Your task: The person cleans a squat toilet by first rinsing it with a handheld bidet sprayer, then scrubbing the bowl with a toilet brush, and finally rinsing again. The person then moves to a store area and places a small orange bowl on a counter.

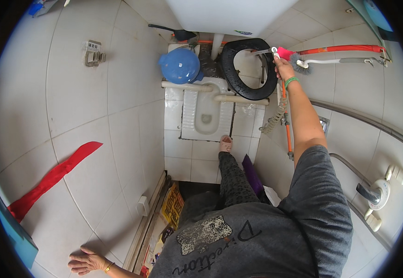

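Note:
My left hand [87, 261] lies flat with its fingers spread on the white wall tiles at the lower left. At the upper right my right hand [284, 69] is closed on a white-handled bidet sprayer [274, 52], whose nozzle end is hard to make out, beside a black toilet-seat ring [226, 69]. Close by that hand are a grey-bristled brush [302, 64] with a white handle and a pink piece [285, 53] by a red-wrapped pole [338, 49]. A coiled hose [277, 120] hangs below. A white squat toilet [206, 113] is set in the floor.
A blue lidded bucket [180, 66] stands left of the toilet, and cream pipes [241, 100] cross its sides. A shower mixer [375, 194] and a metal rail [361, 120] run along the right wall. A purple broom [252, 175] is beside my leg, and red cloth [57, 175] hangs on the left.

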The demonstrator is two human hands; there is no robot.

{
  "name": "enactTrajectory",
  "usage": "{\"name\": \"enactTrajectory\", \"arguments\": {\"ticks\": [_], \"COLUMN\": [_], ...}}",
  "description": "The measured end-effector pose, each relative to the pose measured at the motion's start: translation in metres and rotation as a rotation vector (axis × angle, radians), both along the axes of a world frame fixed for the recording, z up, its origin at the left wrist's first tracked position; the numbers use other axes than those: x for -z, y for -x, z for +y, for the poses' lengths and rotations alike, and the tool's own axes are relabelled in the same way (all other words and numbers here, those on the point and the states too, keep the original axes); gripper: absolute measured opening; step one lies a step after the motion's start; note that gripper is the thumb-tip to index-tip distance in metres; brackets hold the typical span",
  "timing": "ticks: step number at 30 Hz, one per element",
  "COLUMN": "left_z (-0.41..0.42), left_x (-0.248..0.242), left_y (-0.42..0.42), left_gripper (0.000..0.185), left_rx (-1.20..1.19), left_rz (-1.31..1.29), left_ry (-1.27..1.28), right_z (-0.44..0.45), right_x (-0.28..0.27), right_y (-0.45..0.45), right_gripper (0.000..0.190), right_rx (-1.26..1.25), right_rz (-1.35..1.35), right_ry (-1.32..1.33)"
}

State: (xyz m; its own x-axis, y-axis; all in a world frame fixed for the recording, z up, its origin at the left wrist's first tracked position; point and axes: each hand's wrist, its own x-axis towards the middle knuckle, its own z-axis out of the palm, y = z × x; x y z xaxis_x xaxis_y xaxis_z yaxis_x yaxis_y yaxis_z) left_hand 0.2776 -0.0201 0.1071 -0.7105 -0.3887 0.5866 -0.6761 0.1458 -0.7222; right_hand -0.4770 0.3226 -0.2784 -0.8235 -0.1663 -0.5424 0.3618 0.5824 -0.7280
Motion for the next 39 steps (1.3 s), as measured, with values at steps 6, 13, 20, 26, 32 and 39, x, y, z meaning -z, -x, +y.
{"name": "enactTrajectory", "arguments": {"ticks": [6, 13, 20, 26, 32, 39], "left_z": [0.001, -0.001, -0.003, -0.004, -0.002, -0.001], "left_x": [0.0, 0.001, 0.002, 0.001, 0.0, 0.0], "left_y": [0.0, -0.005, -0.013, -0.015, -0.012, -0.007], "left_gripper": [0.068, 0.068, 0.068, 0.068, 0.067, 0.066], "left_rx": [0.005, -0.012, -0.015, -0.02, -0.006, 0.009], "left_rz": [0.008, 0.01, 0.013, 0.01, 0.019, 0.024], "left_ry": [-0.011, -0.012, -0.019, -0.018, -0.025, -0.024], "right_z": [-0.01, -0.006, 0.016, 0.036, 0.048, 0.048], "right_x": [0.008, 0.021, 0.033, 0.039, 0.034, 0.03], "right_y": [-0.004, -0.008, -0.014, -0.021, -0.026, -0.045], "right_gripper": [0.042, 0.045, 0.045, 0.042, 0.044, 0.046], "right_rx": [-0.035, -0.037, 0.014, 0.097, 0.136, 0.14], "right_rz": [0.016, -0.028, -0.072, -0.184, -0.284, -0.371], "right_ry": [-0.102, -0.189, -0.195, -0.099, -0.006, 0.032]}}
